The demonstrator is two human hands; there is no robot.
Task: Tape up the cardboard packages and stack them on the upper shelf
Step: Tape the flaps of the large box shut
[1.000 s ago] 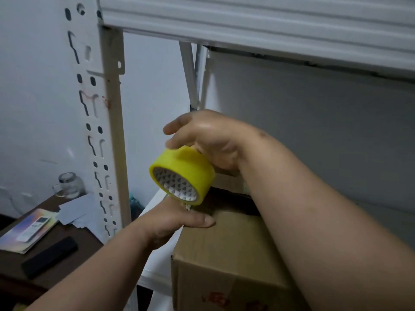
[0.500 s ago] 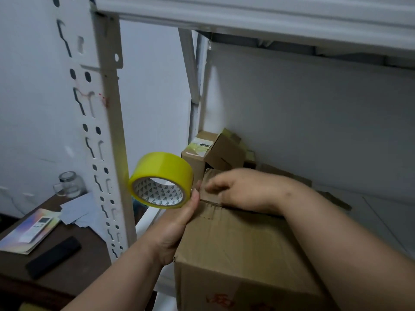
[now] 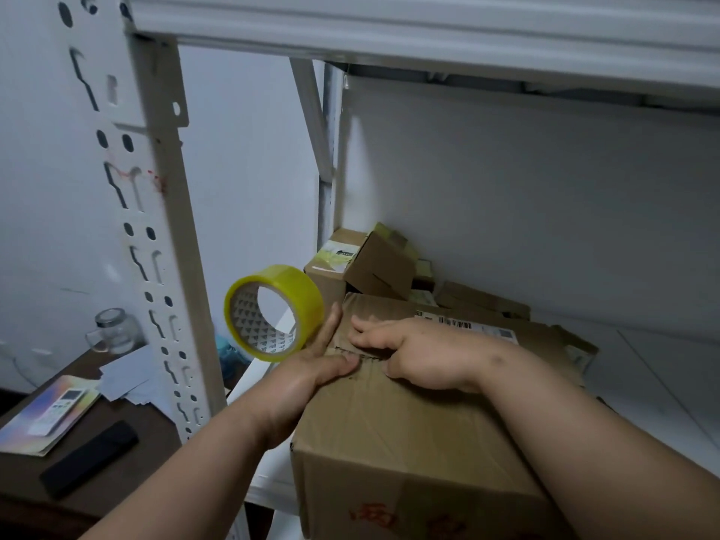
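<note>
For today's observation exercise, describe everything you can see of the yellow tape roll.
The tape roll is a glossy, translucent yellow ring on a core printed inside with small triangles. It is held in the air, tilted, its open centre facing the camera, left of the cardboard box and right of the white shelf post. The left hand holds it up; where the fingers grip is hidden behind it.

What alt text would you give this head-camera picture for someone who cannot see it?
A person's right hand presses flat on a cardboard box on a white metal shelf, while the left hand holds a yellow tape roll at the box's edge. Smaller boxes sit behind.
</note>
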